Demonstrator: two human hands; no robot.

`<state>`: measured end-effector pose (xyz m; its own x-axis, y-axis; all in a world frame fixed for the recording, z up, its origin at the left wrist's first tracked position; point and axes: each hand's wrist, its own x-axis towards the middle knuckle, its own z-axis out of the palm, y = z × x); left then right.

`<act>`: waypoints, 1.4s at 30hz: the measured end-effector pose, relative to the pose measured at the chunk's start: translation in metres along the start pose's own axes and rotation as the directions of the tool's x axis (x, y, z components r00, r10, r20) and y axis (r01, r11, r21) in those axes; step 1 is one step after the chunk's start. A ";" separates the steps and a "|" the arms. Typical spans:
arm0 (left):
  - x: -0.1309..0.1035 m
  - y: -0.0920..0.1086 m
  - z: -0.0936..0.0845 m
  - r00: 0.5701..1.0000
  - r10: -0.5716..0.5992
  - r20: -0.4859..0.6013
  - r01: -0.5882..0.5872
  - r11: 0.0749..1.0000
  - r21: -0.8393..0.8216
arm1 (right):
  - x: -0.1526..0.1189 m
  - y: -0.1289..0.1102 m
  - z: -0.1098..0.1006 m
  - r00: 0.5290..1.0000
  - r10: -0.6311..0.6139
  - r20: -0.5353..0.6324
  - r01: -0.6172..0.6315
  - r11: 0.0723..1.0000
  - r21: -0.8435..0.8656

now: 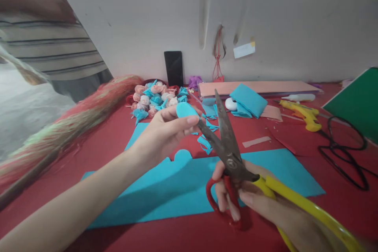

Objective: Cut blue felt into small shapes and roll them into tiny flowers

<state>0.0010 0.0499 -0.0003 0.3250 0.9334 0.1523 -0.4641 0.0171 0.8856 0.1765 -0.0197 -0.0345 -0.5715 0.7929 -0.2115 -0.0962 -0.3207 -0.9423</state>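
My left hand (174, 128) pinches a small blue piece with a rounded end (186, 111) between thumb and fingers. My right hand (260, 201) grips a pair of scissors (232, 157) with one red handle and one yellow handle. The scissors' dark blades are spread apart and point away from me. One blade tip reaches the edge of the blue piece, near my left thumb; whether it touches is hard to tell. Beneath both hands a large blue sheet (153, 197) lies flat, with a rounded tab on its far edge.
Pink, white and blue flowers (158, 96) are heaped at the back left, before a black phone (173, 67). Blue scraps (205, 143) and a folded blue bundle (248, 100) lie beyond the sheet. At right are a yellow glue gun (304, 114), its black cord (342, 157) and a green board (357, 102). A person in stripes (50, 47) stands left.
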 end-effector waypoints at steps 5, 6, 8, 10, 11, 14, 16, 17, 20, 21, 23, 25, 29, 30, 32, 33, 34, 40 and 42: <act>0.003 -0.003 -0.005 0.999 -0.018 0.051 0.019 1.000 -0.017 | -0.004 -0.011 0.000 0.997 -0.002 -0.080 -0.006 0.994 -0.107; 0.004 -0.003 -0.006 0.999 -0.021 0.049 0.022 1.000 -0.017 | -0.003 -0.010 -0.001 0.998 -0.016 -0.058 0.010 0.996 -0.091; 0.004 -0.005 -0.007 0.999 -0.029 0.032 0.030 0.999 -0.019 | -0.001 -0.004 -0.003 0.998 -0.059 -0.012 0.058 0.997 -0.041; 0.005 -0.006 -0.008 0.999 -0.035 0.005 0.036 0.999 -0.026 | 0.001 0.002 -0.005 0.995 -0.097 0.007 0.096 0.995 0.009; 0.005 -0.006 -0.008 0.999 -0.038 -0.007 0.038 0.999 -0.030 | 0.002 0.004 -0.006 0.995 -0.101 0.010 0.101 0.995 0.024; 0.004 -0.006 -0.008 0.999 -0.047 -0.020 0.047 0.998 -0.039 | 0.003 0.004 -0.006 0.996 -0.089 -0.007 0.089 0.995 0.041; 0.004 -0.005 -0.008 0.998 -0.055 -0.020 0.054 0.997 -0.046 | 0.002 0.002 -0.005 0.995 -0.097 -0.009 0.098 0.994 0.045; 0.003 -0.005 -0.008 0.998 -0.059 -0.021 0.058 0.997 -0.049 | 0.002 0.001 -0.005 0.994 -0.109 -0.005 0.109 0.993 0.046; 0.002 -0.004 -0.009 0.998 -0.067 -0.018 0.066 0.996 -0.054 | 0.002 0.002 -0.004 0.989 -0.145 0.033 0.143 0.987 0.068; 0.002 -0.004 -0.009 0.998 -0.066 -0.016 0.065 0.996 -0.053 | 0.002 0.003 -0.004 0.988 -0.153 0.032 0.150 0.986 0.075; 0.002 -0.004 -0.010 0.998 -0.062 -0.014 0.061 0.997 -0.047 | 0.002 0.005 -0.005 0.988 -0.156 0.020 0.154 0.985 0.073; 0.002 -0.004 -0.010 0.998 -0.057 -0.013 0.057 0.998 -0.038 | 0.002 0.007 -0.006 0.987 -0.163 0.010 0.162 0.984 0.069; 0.003 -0.005 -0.009 0.998 -0.056 -0.017 0.055 0.998 -0.029 | 0.001 0.007 -0.006 0.984 -0.177 0.036 0.174 0.982 0.074; 0.004 -0.005 -0.009 0.998 -0.055 -0.021 0.054 0.998 -0.029 | 0.001 0.007 -0.005 0.986 -0.165 0.029 0.163 0.985 0.060; 0.004 -0.006 -0.010 0.998 -0.053 -0.028 0.052 0.998 -0.031 | 0.001 0.007 -0.004 0.989 -0.149 0.014 0.149 0.988 0.033; 0.004 -0.006 -0.010 0.998 -0.054 -0.030 0.053 0.998 -0.032 | 0.002 0.007 -0.005 0.989 -0.148 -0.005 0.148 0.989 0.018; 0.004 -0.006 -0.010 0.998 -0.057 -0.029 0.057 0.998 -0.030 | 0.003 0.008 -0.007 0.989 -0.146 -0.020 0.146 0.989 0.011; 0.000 -0.004 -0.006 0.995 -0.102 0.013 0.102 0.995 0.003 | 0.015 0.003 -0.034 0.954 0.090 0.284 -0.113 0.992 0.063; -0.001 -0.004 -0.006 0.993 -0.115 0.016 0.115 0.993 0.013 | 0.016 0.003 -0.037 0.955 0.079 0.284 -0.103 0.992 0.070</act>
<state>-0.0022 0.0513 -0.0061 0.3891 0.9195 0.0561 -0.4129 0.1196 0.9029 0.1971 0.0115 -0.0503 -0.7855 0.5847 -0.2028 -0.0936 -0.4361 -0.8950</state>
